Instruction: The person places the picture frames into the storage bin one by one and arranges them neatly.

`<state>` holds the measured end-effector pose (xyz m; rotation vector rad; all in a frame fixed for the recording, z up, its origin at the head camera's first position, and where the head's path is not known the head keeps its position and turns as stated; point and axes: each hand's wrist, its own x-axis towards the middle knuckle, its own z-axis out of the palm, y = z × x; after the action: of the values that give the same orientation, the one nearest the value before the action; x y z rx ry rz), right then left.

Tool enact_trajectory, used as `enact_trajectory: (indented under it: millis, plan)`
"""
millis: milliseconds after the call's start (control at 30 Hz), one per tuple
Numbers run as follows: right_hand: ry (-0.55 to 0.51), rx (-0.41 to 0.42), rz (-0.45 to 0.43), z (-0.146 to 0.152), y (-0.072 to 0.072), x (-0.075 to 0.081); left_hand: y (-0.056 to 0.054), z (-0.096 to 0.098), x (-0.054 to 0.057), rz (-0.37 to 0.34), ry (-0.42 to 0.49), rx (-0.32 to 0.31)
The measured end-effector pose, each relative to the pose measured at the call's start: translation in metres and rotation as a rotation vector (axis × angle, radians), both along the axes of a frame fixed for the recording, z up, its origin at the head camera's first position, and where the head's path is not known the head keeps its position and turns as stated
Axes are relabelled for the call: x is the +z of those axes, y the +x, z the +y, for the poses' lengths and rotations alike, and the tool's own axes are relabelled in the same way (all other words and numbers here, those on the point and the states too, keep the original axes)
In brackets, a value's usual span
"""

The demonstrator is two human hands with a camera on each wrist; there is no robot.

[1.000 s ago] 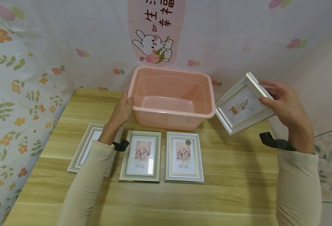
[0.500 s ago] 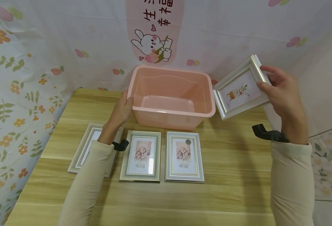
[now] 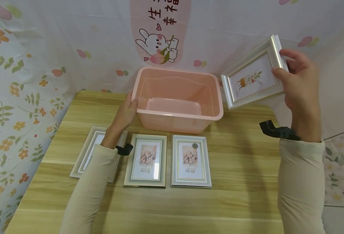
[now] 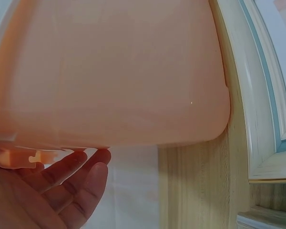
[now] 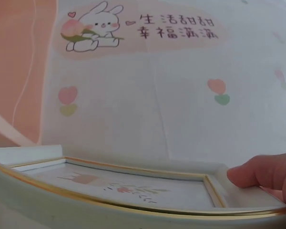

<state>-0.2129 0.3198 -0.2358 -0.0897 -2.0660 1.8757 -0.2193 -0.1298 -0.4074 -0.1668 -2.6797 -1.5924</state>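
A pink plastic storage bin stands at the back of the table, its inside bare. My left hand holds its left rim, thumb over the edge; in the left wrist view the fingers reach under that rim beside the bin wall. Raised to the right of the bin, a silver-white picture frame with a flower print tilts in my right hand. The right thumb presses on the front border of the picture frame, and the other fingers go behind it, mostly hidden.
Two picture frames lie face up before the bin, a greenish-gold one and a silver one. Another picture frame lies partly under my left forearm. A printed cloth hangs behind the wooden table.
My right hand has lifted the picture frame higher, toward the back cloth. The bin, my left hand and the picture frames on the table stay in place.
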Motion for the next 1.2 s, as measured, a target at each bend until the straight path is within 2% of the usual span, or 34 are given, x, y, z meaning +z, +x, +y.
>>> enact_trajectory:
  millis: [133, 300, 567, 833, 967, 1200]
  plan:
    - [-0.097, -0.012, 0.067, -0.009, -0.003, 0.006, 0.001, 0.000, 0.001, 0.000, 0.000, 0.003]
    - [-0.167, -0.027, 0.148, -0.020, -0.004, 0.011, 0.001, 0.000, 0.001, 0.002, 0.005, -0.003]
    - [-0.187, -0.033, 0.223, -0.038, -0.006, 0.015, 0.000, -0.001, -0.001, 0.004, 0.001, 0.001]
    - [-0.204, 0.002, 0.209, -0.052, -0.007, 0.018, -0.001, 0.000, 0.000, -0.008, -0.008, -0.004]
    - [-0.221, 0.020, 0.168, -0.062, -0.008, 0.018, -0.001, -0.001, -0.001, -0.009, -0.023, 0.002]
    - [-0.197, 0.029, 0.116, -0.076, -0.014, 0.012, 0.000, -0.001, 0.000, -0.011, -0.016, 0.004]
